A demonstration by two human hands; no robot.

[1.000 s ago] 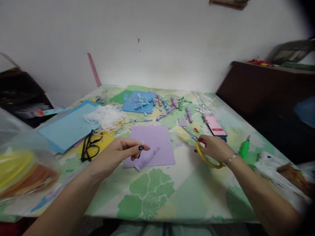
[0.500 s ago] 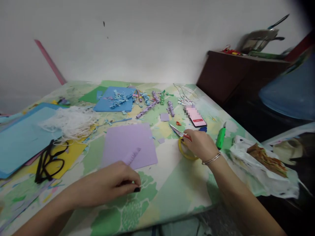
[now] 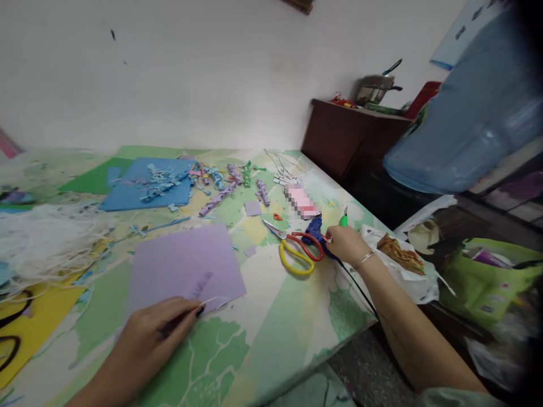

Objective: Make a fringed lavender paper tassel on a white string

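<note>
My left hand (image 3: 159, 333) is closed in a pinch at the near edge of a purple foam sheet (image 3: 178, 254). A thin white string (image 3: 214, 299) runs out from its fingertips. Just beyond them, a small fringed purple strip (image 3: 201, 286) lies over the sheet. My right hand (image 3: 348, 244) has its fingers wrapped round the back part of a blue glue gun (image 3: 314, 230), whose black cord (image 3: 358, 287) trails toward the table edge. Left of that hand lie scissors (image 3: 297, 268) with red and yellow handles. A green utility knife (image 3: 343, 219) shows partly behind the hand.
Farther back are a phone (image 3: 302, 202), purple rolled paper pieces (image 3: 263, 192) and a blue sheet (image 3: 127, 186) with scraps. White string (image 3: 46, 232) is heaped at the left. Food in a white bag (image 3: 401, 254) and a large blue water bottle (image 3: 458, 124) stand right.
My right hand has let go of the scissors and moved right to the glue gun. My left hand keeps its pinch near the purple sheet. The view has swung right.
</note>
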